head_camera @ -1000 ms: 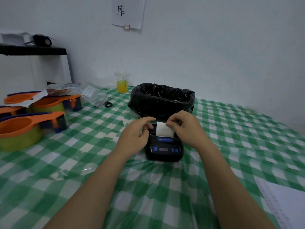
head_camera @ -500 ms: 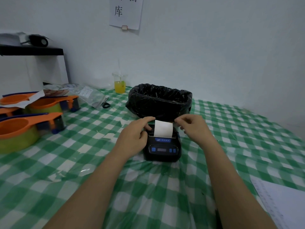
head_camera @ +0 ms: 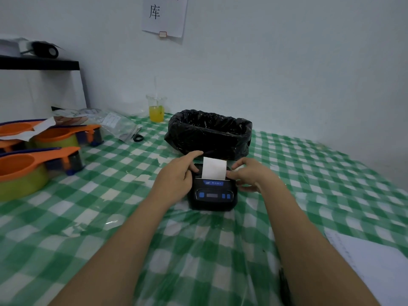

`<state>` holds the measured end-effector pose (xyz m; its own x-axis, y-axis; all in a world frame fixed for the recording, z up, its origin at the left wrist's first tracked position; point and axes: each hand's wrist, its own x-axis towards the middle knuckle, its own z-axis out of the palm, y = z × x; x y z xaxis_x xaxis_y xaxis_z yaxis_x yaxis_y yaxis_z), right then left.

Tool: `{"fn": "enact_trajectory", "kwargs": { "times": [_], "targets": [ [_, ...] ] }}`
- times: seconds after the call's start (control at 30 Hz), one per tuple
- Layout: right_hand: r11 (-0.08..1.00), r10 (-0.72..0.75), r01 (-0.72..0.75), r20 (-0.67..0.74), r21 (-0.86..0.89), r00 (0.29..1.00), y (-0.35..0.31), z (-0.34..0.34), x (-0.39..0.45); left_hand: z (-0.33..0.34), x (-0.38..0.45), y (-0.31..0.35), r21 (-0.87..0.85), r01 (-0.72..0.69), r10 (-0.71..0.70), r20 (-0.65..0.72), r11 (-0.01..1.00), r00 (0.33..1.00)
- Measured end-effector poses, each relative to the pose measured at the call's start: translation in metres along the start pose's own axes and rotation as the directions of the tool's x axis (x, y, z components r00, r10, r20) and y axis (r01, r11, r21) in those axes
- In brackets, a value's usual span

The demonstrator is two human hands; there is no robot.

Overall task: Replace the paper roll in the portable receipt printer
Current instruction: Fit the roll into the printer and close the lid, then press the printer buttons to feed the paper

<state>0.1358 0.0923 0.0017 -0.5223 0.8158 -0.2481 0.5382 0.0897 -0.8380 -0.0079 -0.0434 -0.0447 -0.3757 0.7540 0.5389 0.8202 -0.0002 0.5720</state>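
A small black receipt printer with blue buttons sits on the green checked tablecloth in the middle. A strip of white paper stands up out of its top slot. My left hand grips the printer's left side, with the index finger stretched over the top rear. My right hand rests against the printer's right side, its fingertips touching the lid beside the paper. The paper roll itself is hidden inside the printer.
A bin lined with a black bag stands right behind the printer. Orange and green tape dispensers crowd the left. A cup of yellow liquid and clear bags sit at the back. A white sheet lies at the right front.
My right hand let go of the paper strip, lifted away to the right, then came back down onto the printer's right side. My left hand stayed on the printer.
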Motion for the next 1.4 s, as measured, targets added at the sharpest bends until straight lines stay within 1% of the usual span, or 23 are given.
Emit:
{"fn": "enact_trajectory", "kwargs": {
  "times": [0.07,0.13,0.2,0.27,0.33,0.4,0.43,0.53,0.6,0.67,0.8,0.9,1.03,1.17,1.4],
  "targets": [
    [0.999,0.015,-0.015,-0.005,-0.039,1.0,0.0,0.0,-0.002,0.0,-0.001,0.001,0.004,0.008,-0.008,0.012,1.0,1.0],
    [0.999,-0.003,0.002,-0.022,-0.042,1.0,0.002,0.001,-0.005,0.0,-0.001,0.002,-0.006,0.018,-0.018,0.005,1.0,1.0],
    [0.993,-0.093,0.085,-0.095,-0.082,0.991,0.004,0.005,-0.008,0.0,-0.002,0.004,-0.037,0.053,-0.054,-0.023,0.998,0.998],
    [0.973,-0.211,0.189,-0.176,-0.136,0.961,0.009,0.012,-0.014,0.0,-0.003,0.009,-0.137,0.133,-0.139,-0.035,0.982,0.99],
    [0.955,-0.296,0.277,-0.265,-0.106,0.918,0.018,0.018,-0.023,0.001,-0.006,0.014,-0.258,0.234,-0.239,0.009,0.938,0.971],
    [0.932,-0.348,0.36,-0.361,-0.036,0.865,0.026,0.021,-0.031,-0.001,-0.011,0.013,-0.281,0.282,-0.274,0.07,0.917,0.959],
    [0.918,-0.368,0.396,-0.387,-0.007,0.846,0.029,0.022,-0.035,-0.002,-0.014,0.012,-0.282,0.306,-0.286,0.111,0.909,0.952],
    [0.88,-0.405,0.47,-0.409,0.068,0.818,0.037,0.028,-0.044,-0.007,-0.027,0.013,-0.328,0.41,-0.335,0.261,0.851,0.905],
    [0.859,-0.429,0.507,-0.438,0.073,0.79,0.044,0.033,-0.046,-0.006,-0.033,0.014,-0.38,0.442,-0.34,0.308,0.812,0.889],
    [0.853,-0.44,0.519,-0.468,0.048,0.767,0.049,0.034,-0.045,-0.006,-0.034,0.015,-0.418,0.439,-0.32,0.326,0.796,0.89],
    [0.853,-0.439,0.517,-0.439,0.07,0.784,0.053,0.033,-0.042,-0.003,-0.034,0.012,-0.402,0.424,-0.307,0.323,0.812,0.895],
    [0.845,-0.475,0.534,-0.421,0.024,0.772,0.055,0.035,-0.043,-0.001,-0.035,0.01,-0.386,0.418,-0.3,0.33,0.822,0.895],
    [0.843,-0.481,0.537,-0.415,0.024,0.772,0.057,0.037,-0.041,-0.002,-0.037,0.008,-0.39,0.419,-0.3,0.33,0.82,0.895],
    [0.848,-0.478,0.53,-0.4,0.024,0.782,0.059,0.04,-0.037,0.001,-0.035,0.011,-0.45,0.429,-0.311,0.314,0.783,0.897],
    [0.848,-0.472,0.529,-0.403,0.037,0.784,0.058,0.038,-0.037,0.002,-0.032,0.012,-0.484,0.47,-0.353,0.316,0.738,0.881]
  ]
}}
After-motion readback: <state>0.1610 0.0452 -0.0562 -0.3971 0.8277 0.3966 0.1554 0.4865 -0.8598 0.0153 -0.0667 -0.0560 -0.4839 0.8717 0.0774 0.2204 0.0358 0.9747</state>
